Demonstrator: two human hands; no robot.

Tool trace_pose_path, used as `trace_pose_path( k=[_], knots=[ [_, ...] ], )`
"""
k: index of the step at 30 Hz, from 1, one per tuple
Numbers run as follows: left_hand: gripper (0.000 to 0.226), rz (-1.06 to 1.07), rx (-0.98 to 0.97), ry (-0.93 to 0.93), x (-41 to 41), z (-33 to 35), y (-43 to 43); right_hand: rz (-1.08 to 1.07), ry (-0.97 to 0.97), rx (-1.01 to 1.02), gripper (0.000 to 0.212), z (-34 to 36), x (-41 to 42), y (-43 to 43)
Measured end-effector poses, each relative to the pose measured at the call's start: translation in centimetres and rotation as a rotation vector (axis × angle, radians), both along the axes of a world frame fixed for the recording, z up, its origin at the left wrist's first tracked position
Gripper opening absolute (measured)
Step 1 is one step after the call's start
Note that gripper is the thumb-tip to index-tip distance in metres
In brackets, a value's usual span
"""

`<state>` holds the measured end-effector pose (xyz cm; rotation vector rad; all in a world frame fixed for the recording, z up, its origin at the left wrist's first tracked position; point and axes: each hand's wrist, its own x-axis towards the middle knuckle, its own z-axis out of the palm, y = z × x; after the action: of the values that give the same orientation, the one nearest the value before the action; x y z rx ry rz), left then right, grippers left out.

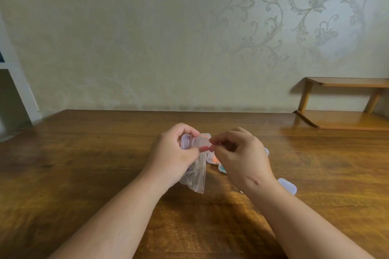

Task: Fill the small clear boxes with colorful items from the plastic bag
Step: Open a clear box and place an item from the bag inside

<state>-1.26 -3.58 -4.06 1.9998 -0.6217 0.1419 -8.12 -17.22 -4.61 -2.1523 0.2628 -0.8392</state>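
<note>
The left hand (174, 153) grips the open box (197, 142) and dangling bag (195, 176) together, supply right beside target, while the right hand (237, 153) pinches at the rim, on what, I can't tell.

Right hand (237, 153) hides most of the table boxes (212, 160); whether it pinches anything is too small to tell. Left hand (174, 151) covers part of the held clear box (201, 142). Plastic bag (197, 178) contents blurry.

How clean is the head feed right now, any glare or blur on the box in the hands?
Head view: soft, the right hand's pinch at the small clear box is too blurred to read; head view: pale sheen on the table at right, none on the box; head view: wide-angle bowing at the edges.
</note>
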Motion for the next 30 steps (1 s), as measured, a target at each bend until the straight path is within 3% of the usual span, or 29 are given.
trace_pose_path(
  k=[8,14,20,26,30],
  knots=[
    [0.023,-0.017,-0.005,0.010,0.06,-0.19,-0.21,0.067,-0.086,0.281,0.016,0.67,-0.32,-0.28],
    [0.020,-0.028,-0.029,0.002,0.20,-0.40,-0.21,0.060,-0.026,0.182,0.002,0.12,0.03,-0.21],
    [0.022,-0.032,-0.037,0.019,0.31,-0.53,-0.27,0.000,0.039,0.068,0.005,-0.02,0.01,-0.15],
    [0.023,-0.037,-0.037,0.016,0.36,-0.57,-0.22,0.029,0.075,0.141,0.010,0.47,-0.06,0.24],
    [0.023,-0.040,-0.017,0.001,0.38,-0.63,-0.30,0.039,0.085,0.309,0.023,0.65,-0.24,0.35]
  ],
)
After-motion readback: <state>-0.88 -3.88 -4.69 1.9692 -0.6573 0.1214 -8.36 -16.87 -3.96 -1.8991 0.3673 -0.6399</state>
